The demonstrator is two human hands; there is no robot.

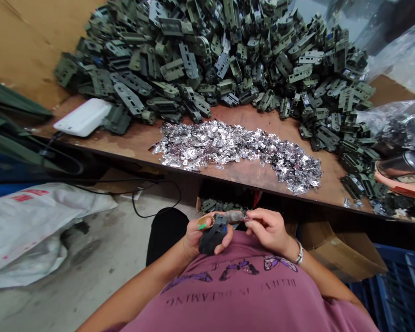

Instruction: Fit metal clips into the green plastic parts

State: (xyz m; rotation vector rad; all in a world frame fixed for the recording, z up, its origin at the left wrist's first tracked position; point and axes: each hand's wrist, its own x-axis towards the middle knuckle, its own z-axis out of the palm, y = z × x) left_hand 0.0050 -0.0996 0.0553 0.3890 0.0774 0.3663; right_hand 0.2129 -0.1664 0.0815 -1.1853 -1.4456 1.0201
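Note:
My left hand [191, 236] is wrapped round a dark grey-green housing [209, 240], held low in front of my shirt. Its thumb wears a tan wrap with a green mark, and a greyish covering shows on one stretched finger. Just to the right, my right hand [270, 231] is closed in a pinch at the tip of that covered finger. Whatever sits between those fingertips is too small to make out. Beyond both hands, a long heap of small shiny metal clips [214, 144] lies along the front of the wooden table [249, 173].
Many similar green housings [190, 60] are piled at the back of the table. A white power bank [83, 117] with a cable lies at the left. Plastic bags and an orange-handled object [401, 184] are at the right. Below stand a cardboard box [342, 256] and a blue crate [401, 281].

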